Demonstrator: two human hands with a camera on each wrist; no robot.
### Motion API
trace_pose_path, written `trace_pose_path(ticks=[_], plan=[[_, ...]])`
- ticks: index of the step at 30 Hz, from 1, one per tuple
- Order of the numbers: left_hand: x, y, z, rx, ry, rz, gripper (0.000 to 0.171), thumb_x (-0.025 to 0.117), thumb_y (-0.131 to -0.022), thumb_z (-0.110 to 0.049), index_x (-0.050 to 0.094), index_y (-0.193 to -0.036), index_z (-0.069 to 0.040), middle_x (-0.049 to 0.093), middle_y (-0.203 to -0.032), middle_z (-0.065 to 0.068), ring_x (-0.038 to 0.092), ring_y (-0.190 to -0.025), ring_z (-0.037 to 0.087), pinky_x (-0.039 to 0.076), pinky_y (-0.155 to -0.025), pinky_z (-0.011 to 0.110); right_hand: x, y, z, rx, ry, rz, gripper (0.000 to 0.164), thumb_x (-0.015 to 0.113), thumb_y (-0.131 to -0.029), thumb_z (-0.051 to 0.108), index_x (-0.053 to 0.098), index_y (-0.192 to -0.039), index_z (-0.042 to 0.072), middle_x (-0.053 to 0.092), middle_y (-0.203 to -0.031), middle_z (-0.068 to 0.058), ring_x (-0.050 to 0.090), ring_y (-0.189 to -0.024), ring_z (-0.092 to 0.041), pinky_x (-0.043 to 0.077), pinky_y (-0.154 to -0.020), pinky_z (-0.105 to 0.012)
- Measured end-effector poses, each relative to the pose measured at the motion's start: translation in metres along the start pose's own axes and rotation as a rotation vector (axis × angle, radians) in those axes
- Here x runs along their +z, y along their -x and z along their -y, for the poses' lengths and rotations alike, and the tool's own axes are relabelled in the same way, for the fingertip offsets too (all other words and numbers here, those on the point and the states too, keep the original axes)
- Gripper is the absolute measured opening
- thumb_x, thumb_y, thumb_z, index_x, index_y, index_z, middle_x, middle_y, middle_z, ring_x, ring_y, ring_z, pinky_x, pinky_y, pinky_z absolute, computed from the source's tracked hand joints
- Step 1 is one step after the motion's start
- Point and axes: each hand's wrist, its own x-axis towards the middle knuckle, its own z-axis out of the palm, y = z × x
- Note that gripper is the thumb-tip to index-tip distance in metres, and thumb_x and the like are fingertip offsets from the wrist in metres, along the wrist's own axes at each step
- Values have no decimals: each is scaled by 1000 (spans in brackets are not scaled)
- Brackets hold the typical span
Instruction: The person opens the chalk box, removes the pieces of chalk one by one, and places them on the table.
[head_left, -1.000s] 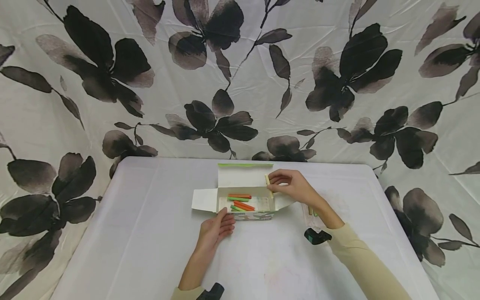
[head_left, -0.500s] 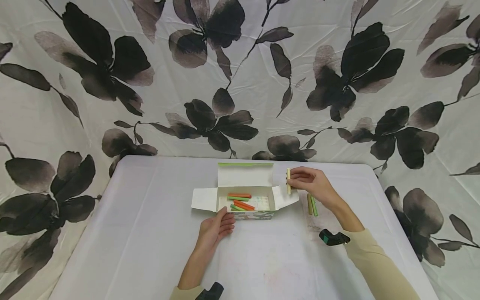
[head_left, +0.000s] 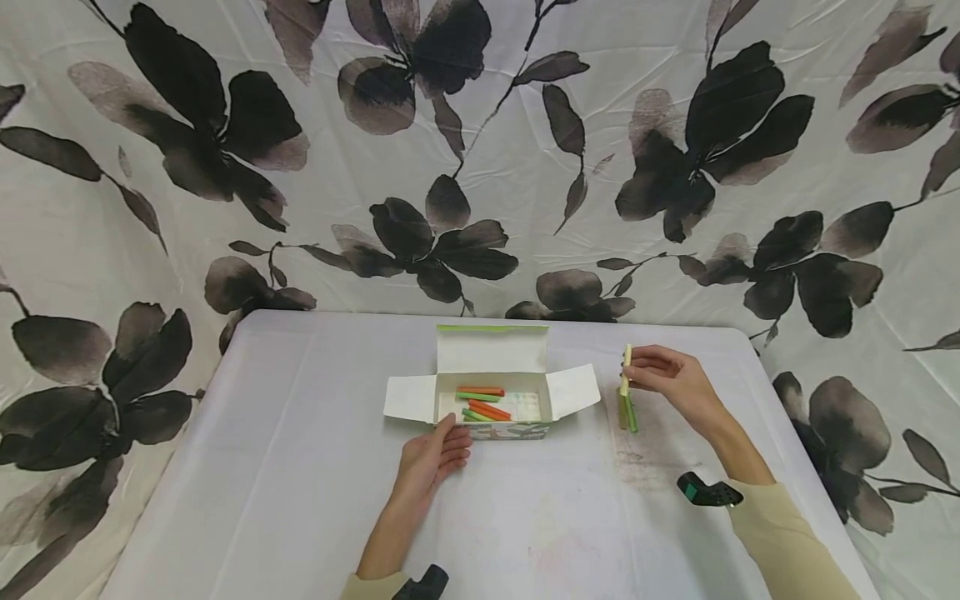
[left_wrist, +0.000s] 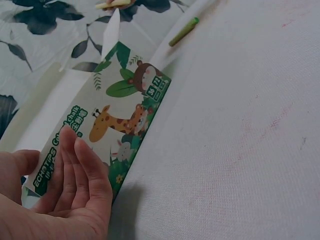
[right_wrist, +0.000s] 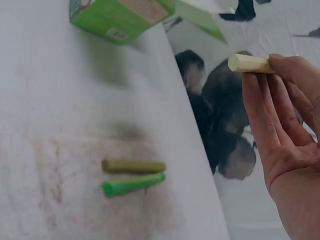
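A pale yellow chalk stick (head_left: 627, 357) is pinched between the thumb and fingertips of my right hand (head_left: 675, 385), raised above the table to the right of the chalk box. Below it lie a green chalk (right_wrist: 134, 184) and an olive chalk (right_wrist: 134, 166), side by side. My left hand (head_left: 429, 463) holds the near left corner of the chalk box (left_wrist: 116, 100), thumb at the rim and fingers along the printed front. Inside the opened box, orange chalk sticks (head_left: 487, 411) and green chalk sticks (head_left: 478, 397) lie towards the left.
The box's lid (head_left: 492, 350) stands up at the back, and its side flaps (head_left: 573, 389) spread outwards. A white cloth with faint chalk smudges covers the table (head_left: 300, 467). Behind the table hangs a floral cloth (head_left: 540, 167).
My right hand has carried the pale yellow chalk rightwards, from over the box's right end to above the two chalks on the table. My left hand and the box stay put.
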Motion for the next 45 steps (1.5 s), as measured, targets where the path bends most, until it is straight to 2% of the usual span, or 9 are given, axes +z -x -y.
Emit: trace_pose_path(ticks=[15, 24, 28, 33, 41, 45], plan=[[3, 2, -1, -9, -23, -3, 58, 66, -100, -46, 65, -119, 9, 72, -101, 10, 68, -82, 12, 58, -74, 23, -22, 31, -52, 113, 67, -88, 57, 75, -97, 23, 53, -138, -9, 71, -107, 9, 71, -97, -4, 59, -89, -28], [3, 2, -1, -3, -9, 1, 55, 66, -101, -43, 64, -118, 8, 71, -98, 9, 68, -82, 12, 58, -75, 23, -24, 37, -70, 169, 188, -120, 57, 76, -95, 30, 57, -135, -7, 72, -114, -6, 69, -94, -1, 57, -83, -19], [3, 3, 0, 0, -3, 3, 56, 68, -99, -45, 64, -118, 8, 72, -96, 8, 68, -81, 12, 58, -74, 23, -22, 36, -77, 160, 230, -119, 54, 76, -96, 27, 58, -133, -8, 71, -117, -17, 70, -92, -1, 58, -81, -20], [3, 3, 0, 3, 9, 6, 56, 69, -98, -45, 64, -117, 8, 72, -95, 8, 69, -80, 12, 58, -73, 22, -17, 30, -81, 99, 278, -124, 46, 75, -97, 20, 62, -128, -12, 71, -114, -25, 70, -88, -2, 60, -76, -23], [1, 3, -1, 4, -5, -1, 57, 68, -99, -45, 64, -117, 8, 71, -96, 8, 68, -81, 12, 58, -74, 22, -6, 24, -75, 43, 500, -157, 34, 77, -95, 20, 70, -116, -6, 75, -100, -16, 70, -82, -11, 55, -71, -19], [0, 3, -1, -1, -15, -5, 57, 68, -99, -45, 64, -118, 8, 71, -97, 9, 69, -82, 12, 58, -75, 23, -4, 22, -73, 20, 551, -163, 29, 74, -98, 17, 70, -114, -6, 74, -99, -16, 71, -85, -22, 55, -69, -21]])
